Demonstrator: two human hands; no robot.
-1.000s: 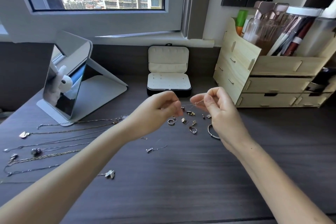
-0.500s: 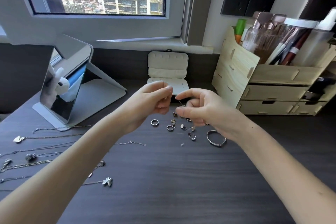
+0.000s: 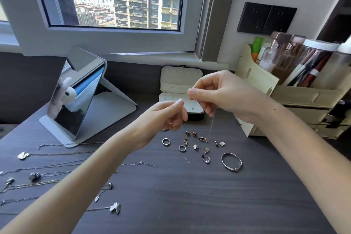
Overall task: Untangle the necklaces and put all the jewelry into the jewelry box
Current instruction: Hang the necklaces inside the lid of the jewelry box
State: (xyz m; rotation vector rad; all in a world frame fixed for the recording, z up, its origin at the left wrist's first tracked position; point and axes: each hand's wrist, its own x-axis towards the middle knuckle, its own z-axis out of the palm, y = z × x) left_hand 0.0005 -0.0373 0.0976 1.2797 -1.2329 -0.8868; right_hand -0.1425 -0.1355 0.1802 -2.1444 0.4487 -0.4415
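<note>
Thin silver necklace chain [image 3: 210, 125], pinched by fingertips of left hand [image 3: 167, 116] and right hand [image 3: 224, 95] above dark wooden desk [image 3: 190, 195], before open cream jewelry box [image 3: 180, 81]; tail dangling. Keep the span slack: tugging likely tightens knots.

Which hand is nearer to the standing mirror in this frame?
Left. The left hand is raised just right of the mirror; the right hand is farther right, in front of the jewelry box. Both pinch a thin chain.

Tilted mirror [image 3: 76, 100], wooden organiser [image 3: 284, 97]
</note>
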